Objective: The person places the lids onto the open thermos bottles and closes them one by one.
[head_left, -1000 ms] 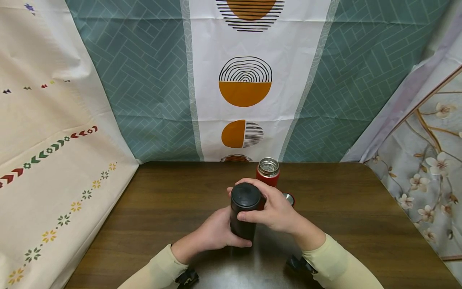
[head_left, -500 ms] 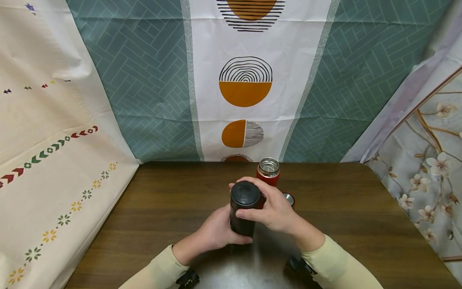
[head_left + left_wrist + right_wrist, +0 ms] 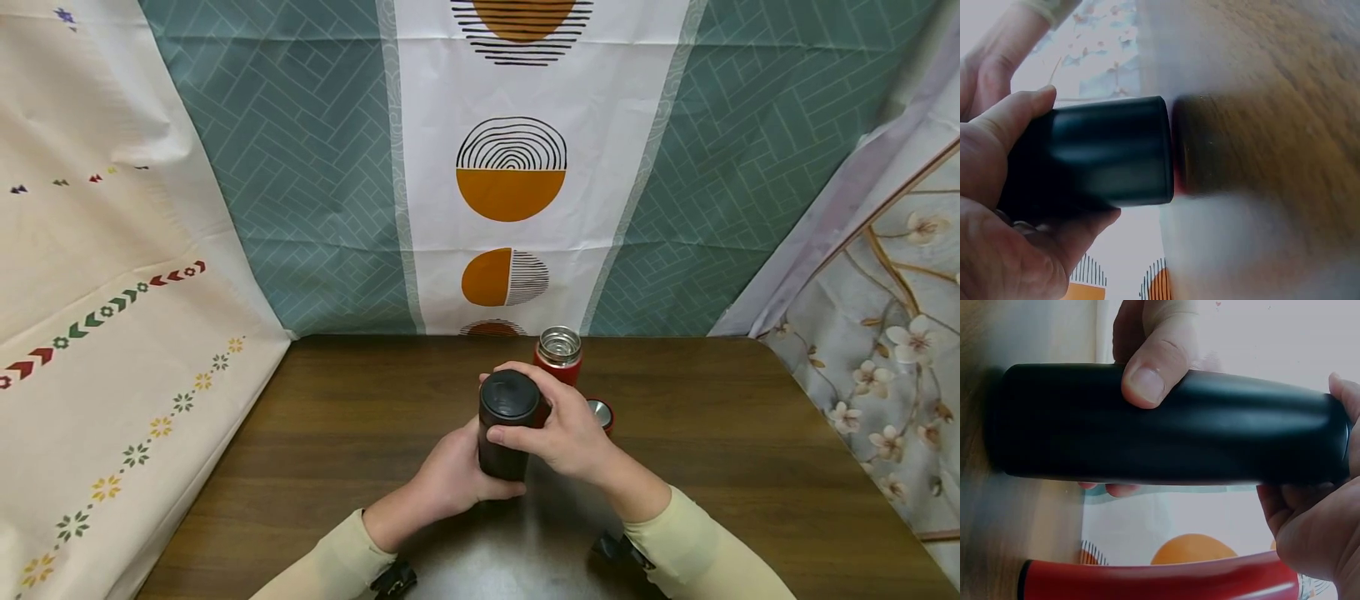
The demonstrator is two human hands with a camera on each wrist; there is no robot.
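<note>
A matte black thermos flask (image 3: 501, 458) stands upright between both hands, its base close over the wooden tabletop. My left hand (image 3: 450, 475) grips it round the lower body; in the left wrist view the thumb and fingers lie on opposite sides of the black flask (image 3: 1104, 153). Round the flask's top, the lid end, curls my right hand (image 3: 573, 429), thumb at the near side and fingers behind. The right wrist view shows the whole length of the black flask (image 3: 1210, 434), with the left thumb pressed on its side.
Just behind the hands stands a red thermos flask (image 3: 558, 371) with its steel mouth uncovered. Its likely lid, a small red cap with a metallic inside (image 3: 601, 412), lies right of the right hand. A patterned cloth (image 3: 337, 208) hangs along the table's back edge.
Both hands and the black flask have shifted slightly away from the body, higher in the head view. The grips look the same, and the red flask and cap stay put.
</note>
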